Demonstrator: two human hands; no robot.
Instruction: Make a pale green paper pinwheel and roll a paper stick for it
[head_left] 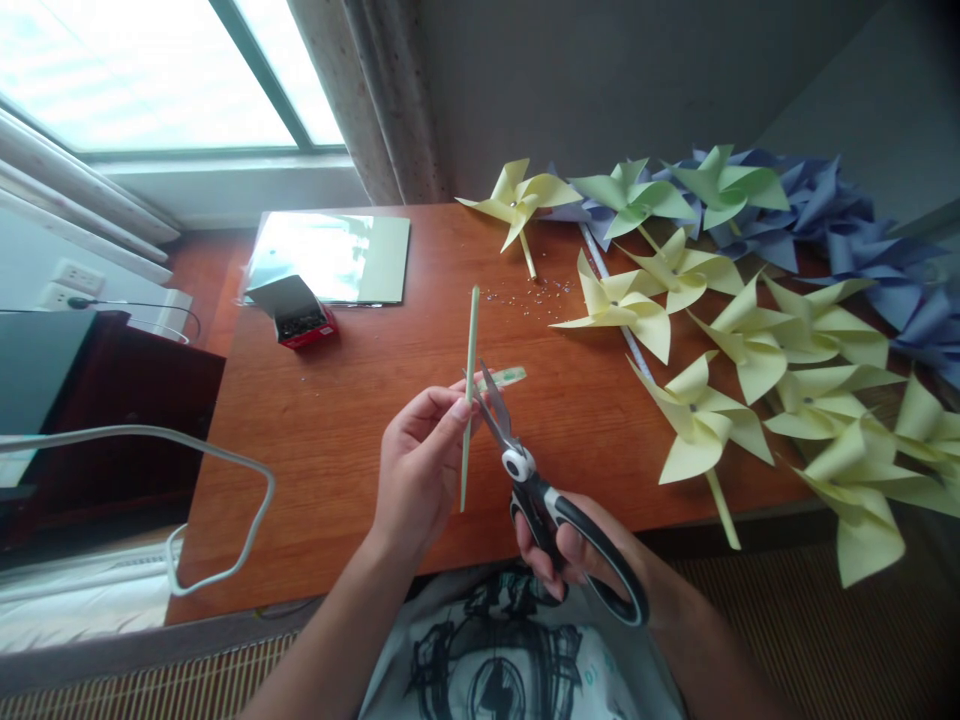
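Stick (470, 390) of pale green, thin and straight like a paper straw, stands nearly upright above the front half of a reddish-brown wooden table (337, 440), seen from the head camera looking down. The left hand (420, 465) reaches in from the lower left, wrist bent slightly, and pinches the stick a little below its middle between thumb and fingertips; the stick's ends stick out above and below the grip. The right hand (570, 555) comes in from the lower right, fingers threaded through the black and grey loops of a pair of scissors (525, 470). The blades point up and to the left, slightly parted, and meet the stick just beside the left fingertips.

No writing can be read anywhere. A small red box (300, 320) with its lid up sits toward the back left, next to a shiny clear sleeve of sheets (330, 255); any label is too small to make out. A short green strip (506, 378) lies on the table just behind the scissors.

Pale yellow paper pinwheels (750, 350) crowd the right side of the table, with green and blue ones behind them.
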